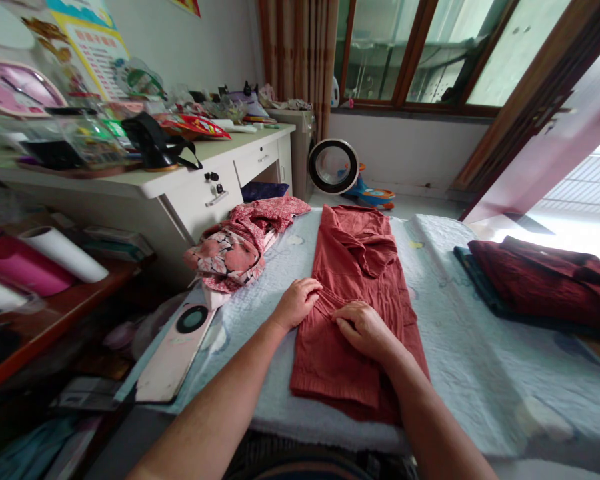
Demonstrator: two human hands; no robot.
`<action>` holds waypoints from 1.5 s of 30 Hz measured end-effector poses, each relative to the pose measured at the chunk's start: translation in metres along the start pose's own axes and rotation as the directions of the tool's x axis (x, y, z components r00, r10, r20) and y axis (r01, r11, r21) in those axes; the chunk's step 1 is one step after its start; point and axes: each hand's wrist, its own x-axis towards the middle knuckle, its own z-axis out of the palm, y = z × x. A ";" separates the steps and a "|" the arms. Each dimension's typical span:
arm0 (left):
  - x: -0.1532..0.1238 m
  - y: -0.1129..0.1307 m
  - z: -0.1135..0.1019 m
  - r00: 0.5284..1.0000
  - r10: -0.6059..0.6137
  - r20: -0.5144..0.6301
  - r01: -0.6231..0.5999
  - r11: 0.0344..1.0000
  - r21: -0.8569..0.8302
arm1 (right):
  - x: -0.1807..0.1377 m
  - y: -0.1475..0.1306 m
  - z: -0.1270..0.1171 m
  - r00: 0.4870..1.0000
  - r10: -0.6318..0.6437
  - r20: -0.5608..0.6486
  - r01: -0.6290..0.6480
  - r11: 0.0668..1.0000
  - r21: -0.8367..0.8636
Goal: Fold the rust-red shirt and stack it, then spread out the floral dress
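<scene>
Head view, down over a bed. Far left of the fingers: a cluttered white worktop (pixel 155 181), with a pink clock (pixel 15 87) at its back. Nearer, just left of the left fingers: a crumpled floral garment (pixel 235 250), heaped at the edge of the bed (pixel 460 320), apparently pushed aside to leave room. Left hand (pixel 296 301) palm down on the left edge of a rust-red garment (pixel 360 260), fingers loosely together and not gripping, seemingly pinning the cloth flat. Right hand (pixel 363 328) just beside it on the same garment, fingers bent, tips pressed into a crease; pinching or merely pressing, cannot tell. Garment itself spread lengthwise down the bed's middle, under both hands and stretching away beyond the fingers. Well right of the fingers: folded dark red clothes (pixel 545 280), stacked apart near the bed's right edge.
</scene>
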 end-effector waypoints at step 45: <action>0.000 0.000 0.001 1.000 -0.002 0.001 0.002 1.000 0.009 | 0.002 -0.003 0.002 1.000 -0.015 0.018 0.015 1.000 -0.009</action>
